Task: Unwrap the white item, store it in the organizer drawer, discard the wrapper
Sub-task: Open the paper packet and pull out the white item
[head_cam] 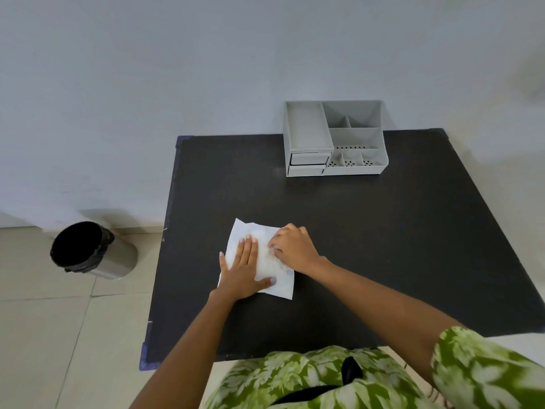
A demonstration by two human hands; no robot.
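Observation:
A white wrapped item (pixel 267 262) lies flat on the black table (pixel 383 246), near its middle front. My left hand (pixel 243 270) presses flat on the wrapper's left half, fingers spread. My right hand (pixel 295 246) rests on the wrapper's right upper part with fingertips curled and pinching at its surface. The grey organizer (pixel 334 138) stands at the table's far edge, its two small drawers (pixel 308 163) at the lower left front appearing closed. What lies inside the wrapper is hidden.
A metal bin with a black liner (pixel 88 249) stands on the tiled floor left of the table. A pale wall runs behind the table. A green leaf-patterned garment (pixel 324 379) fills the bottom of the view.

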